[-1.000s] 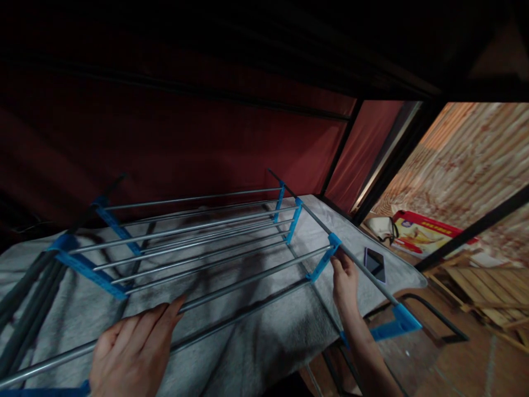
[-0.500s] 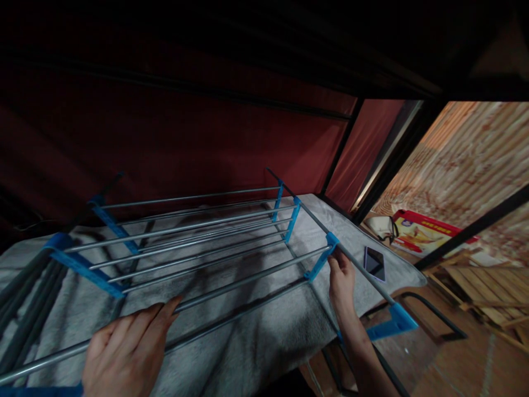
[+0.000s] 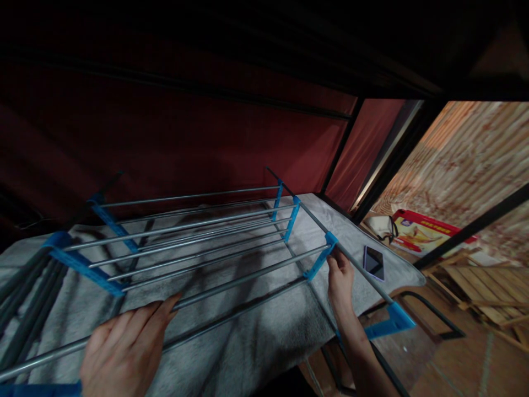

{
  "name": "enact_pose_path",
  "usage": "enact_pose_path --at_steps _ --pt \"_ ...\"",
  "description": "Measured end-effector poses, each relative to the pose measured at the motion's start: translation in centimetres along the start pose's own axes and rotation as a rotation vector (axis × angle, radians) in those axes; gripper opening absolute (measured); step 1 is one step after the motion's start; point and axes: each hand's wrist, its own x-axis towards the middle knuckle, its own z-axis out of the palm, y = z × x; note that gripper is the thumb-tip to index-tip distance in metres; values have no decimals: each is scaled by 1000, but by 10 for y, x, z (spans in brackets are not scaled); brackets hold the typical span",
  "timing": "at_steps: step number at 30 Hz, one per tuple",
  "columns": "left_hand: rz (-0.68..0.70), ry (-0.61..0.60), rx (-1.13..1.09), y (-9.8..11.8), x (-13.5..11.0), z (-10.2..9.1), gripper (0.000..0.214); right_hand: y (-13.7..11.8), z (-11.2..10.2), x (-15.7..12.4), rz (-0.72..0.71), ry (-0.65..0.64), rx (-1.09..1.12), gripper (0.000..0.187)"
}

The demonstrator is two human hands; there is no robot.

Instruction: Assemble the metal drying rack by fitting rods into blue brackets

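A metal drying rack with grey rods and blue plastic joints lies across a grey blanket on a bunk. My left hand rests on a front rod at the lower left, fingers stretched forward over it. My right hand is closed on the rack's right side rail, just beside a blue joint. A second blue joint sits lower on the same rail, near my right forearm.
A phone lies on the blanket's right edge. Dark red curtains hang behind the bunk, with the black bed frame at right. Beyond are a red and yellow box and wooden slats on the floor.
Both hands have stayed on the rack. The view and the rack have shifted only slightly; my left hand has slid a little toward me.
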Motion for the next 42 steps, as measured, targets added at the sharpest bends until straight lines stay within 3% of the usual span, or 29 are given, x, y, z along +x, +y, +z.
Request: enact_pose_path --at_steps 20,42 --pt "29 -3 5 -3 -2 -1 43 -2 -1 1 -5 -30 8 44" --pt "9 -28 6 0 0 -3 48 -4 -1 1 -15 -38 -8 43"
